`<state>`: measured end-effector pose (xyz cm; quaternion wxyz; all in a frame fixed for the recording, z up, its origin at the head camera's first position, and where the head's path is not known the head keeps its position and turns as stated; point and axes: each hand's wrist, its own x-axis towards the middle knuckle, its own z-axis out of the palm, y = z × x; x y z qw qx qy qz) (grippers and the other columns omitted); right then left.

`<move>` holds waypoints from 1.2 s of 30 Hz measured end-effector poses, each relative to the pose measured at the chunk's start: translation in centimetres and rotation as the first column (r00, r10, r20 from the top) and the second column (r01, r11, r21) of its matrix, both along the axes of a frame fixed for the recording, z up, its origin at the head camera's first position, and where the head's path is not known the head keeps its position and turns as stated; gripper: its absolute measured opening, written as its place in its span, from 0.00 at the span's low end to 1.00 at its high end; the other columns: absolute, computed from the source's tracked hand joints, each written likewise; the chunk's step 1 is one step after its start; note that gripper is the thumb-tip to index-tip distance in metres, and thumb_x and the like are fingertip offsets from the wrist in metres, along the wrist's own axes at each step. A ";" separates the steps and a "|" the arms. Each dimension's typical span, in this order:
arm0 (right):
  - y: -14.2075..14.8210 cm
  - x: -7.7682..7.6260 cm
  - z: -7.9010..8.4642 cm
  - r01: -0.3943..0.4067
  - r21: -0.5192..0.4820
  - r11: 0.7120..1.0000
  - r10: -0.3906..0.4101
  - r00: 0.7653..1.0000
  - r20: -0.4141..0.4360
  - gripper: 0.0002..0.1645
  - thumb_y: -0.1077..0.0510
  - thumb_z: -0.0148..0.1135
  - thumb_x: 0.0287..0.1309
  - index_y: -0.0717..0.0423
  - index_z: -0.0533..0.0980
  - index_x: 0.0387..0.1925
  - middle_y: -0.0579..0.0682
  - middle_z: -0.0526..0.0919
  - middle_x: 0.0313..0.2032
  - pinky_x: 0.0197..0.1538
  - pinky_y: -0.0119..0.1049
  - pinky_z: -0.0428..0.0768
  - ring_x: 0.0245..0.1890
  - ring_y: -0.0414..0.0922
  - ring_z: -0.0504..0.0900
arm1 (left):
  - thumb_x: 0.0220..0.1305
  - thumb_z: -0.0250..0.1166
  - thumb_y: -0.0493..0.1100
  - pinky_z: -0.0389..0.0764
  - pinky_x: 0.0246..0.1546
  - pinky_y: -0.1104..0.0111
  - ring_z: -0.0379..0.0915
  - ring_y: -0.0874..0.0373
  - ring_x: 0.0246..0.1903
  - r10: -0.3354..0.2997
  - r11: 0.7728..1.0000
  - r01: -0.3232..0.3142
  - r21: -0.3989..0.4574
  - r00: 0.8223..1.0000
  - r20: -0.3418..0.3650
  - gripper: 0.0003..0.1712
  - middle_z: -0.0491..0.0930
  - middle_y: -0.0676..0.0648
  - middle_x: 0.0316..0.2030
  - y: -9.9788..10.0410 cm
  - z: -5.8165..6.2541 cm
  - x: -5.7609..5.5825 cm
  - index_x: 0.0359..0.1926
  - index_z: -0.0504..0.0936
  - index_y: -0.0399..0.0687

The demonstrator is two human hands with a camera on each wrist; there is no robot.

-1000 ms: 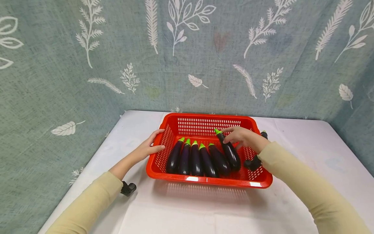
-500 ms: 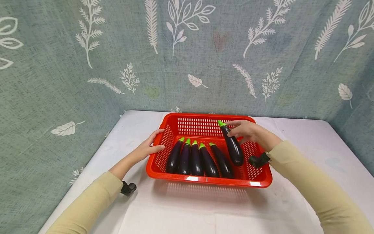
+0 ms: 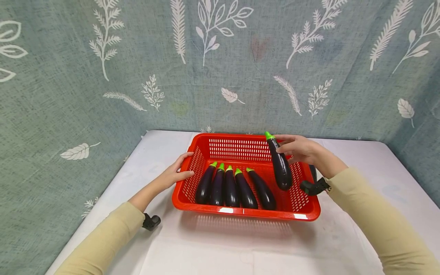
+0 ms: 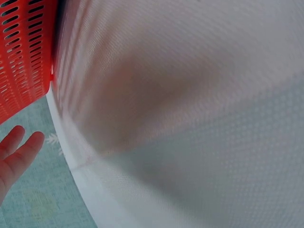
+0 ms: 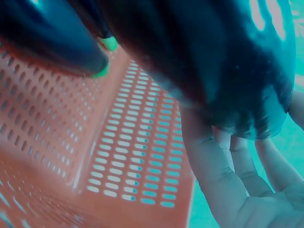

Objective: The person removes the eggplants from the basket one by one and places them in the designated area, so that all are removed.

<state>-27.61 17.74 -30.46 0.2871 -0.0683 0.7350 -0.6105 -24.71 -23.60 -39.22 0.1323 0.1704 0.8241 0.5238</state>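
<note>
My right hand (image 3: 302, 149) pinches an eggplant (image 3: 282, 164) between thumb and fingers near its green stem end. The eggplant is tilted, stem up, above the right part of a red plastic basket (image 3: 245, 214). In the right wrist view its glossy dark body (image 5: 228, 61) fills the top, with fingers against it. My left hand (image 3: 173, 173) rests at the basket's left rim, fingers extended. Those fingers (image 4: 23, 152) show at the edge of the left wrist view. Several eggplants (image 3: 230, 188) lie side by side in the basket's left and middle, green stems pointing away.
The basket stands on a white-covered table (image 3: 206, 244). Beyond its right rim a dark thing (image 3: 313, 172) shows, mostly hidden by my right hand and wrist camera. A grey-green leaf-patterned cloth (image 3: 220, 76) hangs behind and to the left of the table.
My right hand has lifted one eggplant from beside the others and carried it up and to the right. The eggplant beside it settled slightly rightward. My left hand has not moved.
</note>
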 end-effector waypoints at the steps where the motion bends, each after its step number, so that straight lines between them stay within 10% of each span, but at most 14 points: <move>1: 0.3 0.1 0.1 0.007 -0.009 1.000 -0.007 1.000 0.000 0.41 0.65 0.52 0.57 0.57 0.48 0.69 0.55 0.65 0.52 0.50 0.49 0.75 0.43 0.45 0.74 | 0.61 0.57 0.46 0.79 0.43 0.57 0.64 0.40 0.53 -0.001 1.000 0.001 0.001 1.000 0.001 0.39 0.58 0.34 0.60 0.0 0.0 0.0 0.68 0.48 0.54; 16: 5.9 1.0 1.6 0.114 -0.050 0.992 -0.115 0.993 -0.025 0.43 0.63 0.53 0.60 0.55 0.43 0.70 0.36 0.80 0.36 0.43 0.42 0.78 0.37 0.37 0.79 | 0.60 0.57 0.46 0.80 0.42 0.57 0.65 0.41 0.52 -0.009 1.000 0.009 0.011 1.000 0.012 0.39 0.58 0.34 0.59 0.2 0.2 0.2 0.68 0.47 0.53; 36: 12.5 0.8 -1.1 0.253 0.036 0.967 -0.254 0.967 0.025 0.38 0.59 0.56 0.59 0.43 0.50 0.67 0.33 0.79 0.31 0.41 0.37 0.77 0.34 0.34 0.78 | 0.61 0.56 0.45 0.80 0.42 0.57 0.65 0.41 0.52 -0.012 1.000 0.012 0.011 1.000 -0.001 0.38 0.59 0.34 0.59 0.1 0.1 0.1 0.68 0.48 0.54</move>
